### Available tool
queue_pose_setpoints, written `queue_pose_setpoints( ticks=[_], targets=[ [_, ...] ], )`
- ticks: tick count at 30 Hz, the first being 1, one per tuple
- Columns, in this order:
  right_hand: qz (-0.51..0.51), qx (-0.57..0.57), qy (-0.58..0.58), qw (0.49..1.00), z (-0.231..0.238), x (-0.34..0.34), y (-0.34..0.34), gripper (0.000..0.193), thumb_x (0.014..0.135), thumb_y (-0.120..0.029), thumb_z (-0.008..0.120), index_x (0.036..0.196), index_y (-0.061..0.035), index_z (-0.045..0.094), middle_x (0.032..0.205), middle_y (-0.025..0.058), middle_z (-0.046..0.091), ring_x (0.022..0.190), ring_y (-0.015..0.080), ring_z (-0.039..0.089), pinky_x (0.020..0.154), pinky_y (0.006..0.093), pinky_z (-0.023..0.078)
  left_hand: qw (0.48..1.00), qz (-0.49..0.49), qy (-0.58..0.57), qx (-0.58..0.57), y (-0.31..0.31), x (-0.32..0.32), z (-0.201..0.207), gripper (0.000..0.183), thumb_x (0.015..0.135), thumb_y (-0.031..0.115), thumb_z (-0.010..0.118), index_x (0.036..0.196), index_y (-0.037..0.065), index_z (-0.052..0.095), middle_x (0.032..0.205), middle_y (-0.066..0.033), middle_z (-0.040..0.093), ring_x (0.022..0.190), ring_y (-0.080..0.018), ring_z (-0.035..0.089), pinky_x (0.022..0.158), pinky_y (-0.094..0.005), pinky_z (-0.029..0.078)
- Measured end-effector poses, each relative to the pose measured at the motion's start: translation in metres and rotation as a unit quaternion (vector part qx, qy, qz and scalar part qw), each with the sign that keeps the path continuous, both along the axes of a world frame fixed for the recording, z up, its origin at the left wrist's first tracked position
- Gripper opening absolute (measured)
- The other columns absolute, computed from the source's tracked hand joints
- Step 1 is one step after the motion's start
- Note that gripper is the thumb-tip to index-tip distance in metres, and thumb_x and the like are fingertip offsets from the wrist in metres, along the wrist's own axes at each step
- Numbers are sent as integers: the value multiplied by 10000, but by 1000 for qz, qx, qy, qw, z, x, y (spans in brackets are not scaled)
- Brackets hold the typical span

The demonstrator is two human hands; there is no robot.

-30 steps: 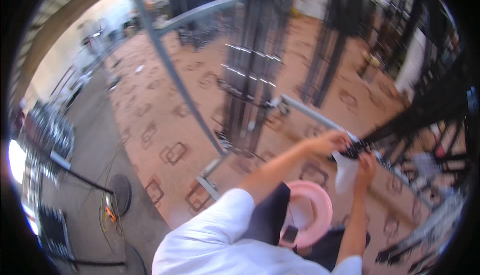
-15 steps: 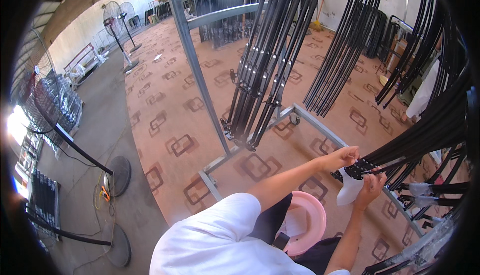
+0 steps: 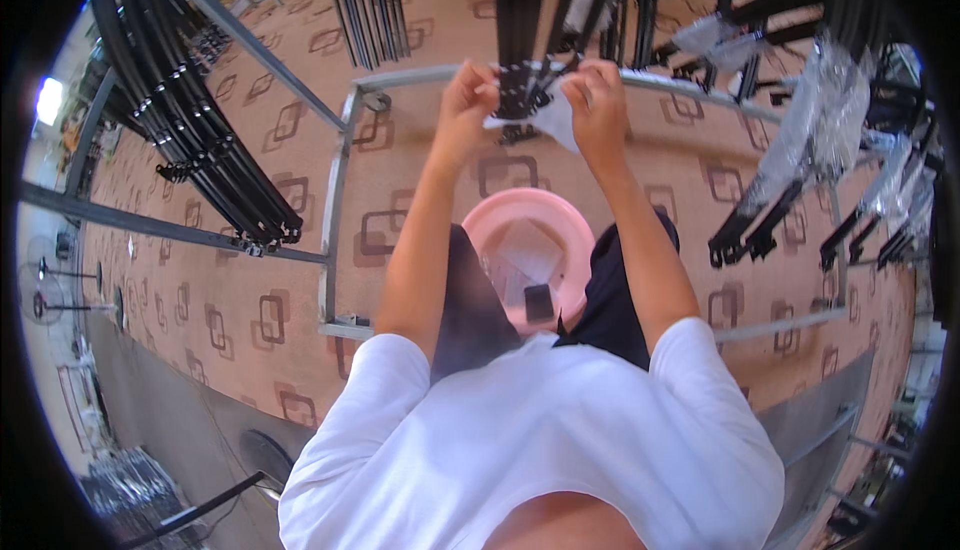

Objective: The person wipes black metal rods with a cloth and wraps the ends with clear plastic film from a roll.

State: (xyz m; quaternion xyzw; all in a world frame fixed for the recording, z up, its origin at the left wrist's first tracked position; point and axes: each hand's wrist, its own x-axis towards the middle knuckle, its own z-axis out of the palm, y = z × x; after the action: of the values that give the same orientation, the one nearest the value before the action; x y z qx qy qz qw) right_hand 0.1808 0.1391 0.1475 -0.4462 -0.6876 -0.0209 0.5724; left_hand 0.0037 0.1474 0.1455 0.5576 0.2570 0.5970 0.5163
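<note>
A bundle of long black metal bars (image 3: 520,10) hangs in front of me, with small fittings at the lower end. My left hand (image 3: 466,110) is at the left side of that end, its fingers curled in a pinch; what they hold, if anything, is too small to make out. On the other side my right hand (image 3: 598,118) has its fingers closed, against a white cloth-like piece (image 3: 558,122). This piece hangs behind and below the bar ends, between both hands. Its exact kind is unclear.
Between my legs stands a pink basin (image 3: 575,235) with papers and a dark phone-like object (image 3: 538,303). A grey metal frame (image 3: 335,190) lies around me. More black bars (image 3: 190,120) hang at left; plastic-wrapped ones (image 3: 790,160) hang at right.
My view has swung to the right and down, so the bars and both hands now sit near the top middle. My hands remain at the lower bar ends, beside the white piece.
</note>
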Motion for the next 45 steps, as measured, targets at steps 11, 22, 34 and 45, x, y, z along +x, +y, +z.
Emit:
queue_pose_setpoints(
  ticks=[11,22,34,45],
  targets=[
    [-16,63,113,991,8,-13,0,94,698,-105,614,682,-20,577,878,105,521,792,277,516,682,341,410,995,78,23,64,-9,9,21,104,827,117,535,808,123,434,678,67,354,592,-19,334,532,-145,251],
    [-34,81,88,992,21,-11,-9,71,672,-45,626,691,-10,567,845,97,532,741,267,533,639,327,422,990,128,-61,30,-18,29,26,96,832,70,491,795,125,421,672,65,352,568,-14,311,507,-147,216],
    [169,-148,293,929,26,-9,-19,58,717,-2,553,749,1,601,671,37,592,631,85,534,593,209,414,989,145,-19,33,-15,27,15,65,867,79,441,848,102,383,638,62,353,547,-16,315,493,-151,251],
    [158,-132,213,955,42,-12,-28,42,768,-43,542,753,-7,557,660,6,542,628,55,490,581,193,395,968,226,14,106,-32,25,11,83,860,128,478,861,96,402,712,43,384,619,-33,361,540,-158,303]
  ],
)
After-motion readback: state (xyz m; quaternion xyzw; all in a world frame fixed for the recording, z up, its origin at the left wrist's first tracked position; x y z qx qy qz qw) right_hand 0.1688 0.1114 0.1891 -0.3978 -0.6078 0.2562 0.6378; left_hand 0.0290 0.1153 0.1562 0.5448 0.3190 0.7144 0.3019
